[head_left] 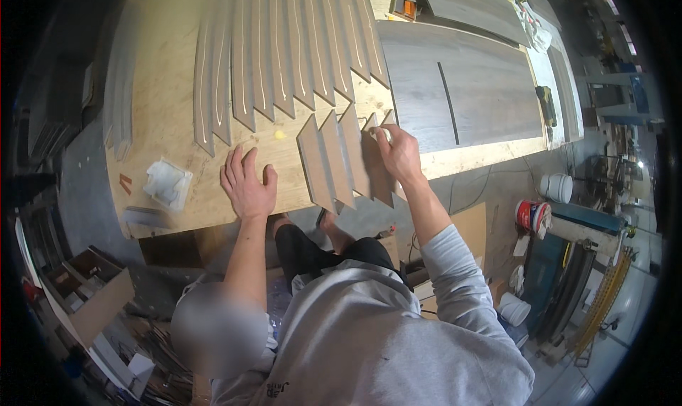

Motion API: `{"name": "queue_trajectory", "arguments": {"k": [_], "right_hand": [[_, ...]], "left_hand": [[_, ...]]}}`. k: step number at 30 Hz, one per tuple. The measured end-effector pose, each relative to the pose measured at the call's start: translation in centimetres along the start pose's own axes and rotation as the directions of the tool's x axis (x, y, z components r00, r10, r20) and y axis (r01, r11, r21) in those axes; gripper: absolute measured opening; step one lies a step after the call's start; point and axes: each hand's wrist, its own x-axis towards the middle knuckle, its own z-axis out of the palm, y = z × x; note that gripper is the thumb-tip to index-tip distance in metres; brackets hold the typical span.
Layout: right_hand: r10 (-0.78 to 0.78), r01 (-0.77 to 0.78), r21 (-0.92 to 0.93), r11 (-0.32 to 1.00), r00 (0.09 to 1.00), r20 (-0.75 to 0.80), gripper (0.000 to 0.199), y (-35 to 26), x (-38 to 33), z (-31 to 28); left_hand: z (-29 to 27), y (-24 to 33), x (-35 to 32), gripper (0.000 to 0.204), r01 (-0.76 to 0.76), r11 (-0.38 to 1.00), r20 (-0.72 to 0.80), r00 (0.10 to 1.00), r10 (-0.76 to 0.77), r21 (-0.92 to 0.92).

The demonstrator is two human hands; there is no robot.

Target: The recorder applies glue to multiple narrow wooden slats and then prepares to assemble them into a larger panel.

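Note:
My left hand [250, 187] lies on the pale wooden worktop with its fingers spread and nothing held. My right hand [402, 154] is closed, its thumb and fingertips together over the far ends of several short brown strips [317, 163] with slant-cut ends. What it pinches, if anything, is too small to make out. Beyond my hands, long brown strips [266, 44] lie side by side, a pale bead running along most of them. Their near ends are also cut at a slant. A small yellow spot [280, 134] marks the wood between my hands.
A white tray-like container [168, 184] sits near the worktop's [167, 107] left corner. Grey panels [469, 86] lie at the right, one with a dark narrow strip [449, 104]. A drill [545, 106] rests at the right edge. Buckets [556, 188] stand on the floor.

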Motion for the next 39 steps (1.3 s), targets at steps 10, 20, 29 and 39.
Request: {"name": "queue_trajectory", "arguments": {"k": [10,20,29,39], "right_hand": [[0.047,-0.045,-0.072,0.996,0.999,0.016,0.026,-0.2,-3.2,-0.8],[0.058,-0.055,-0.111,0.992,0.998,0.023,0.022,0.1,-8.7,-1.9],[0.081,-0.057,-0.219,0.974,0.991,0.102,0.025,-0.4,-11.5,-2.5],[0.163,-0.169,0.134,0.976,0.985,0.059,0.032,-4.8,-2.2,-2.4]], "left_hand": [[0.0,0.1,-0.2,0.05,0.003,1.0,0.003,1.0,-0.003,0.011],[0.1,0.1,-0.1,0.049,-0.006,1.0,-0.015,1.0,0.007,0.016],[0.0,0.0,-0.2,0.049,-0.001,1.0,-0.019,1.0,0.001,0.014],[0.1,-0.2,-0.2,0.049,0.009,1.0,-0.031,0.999,-0.009,0.003]]}}
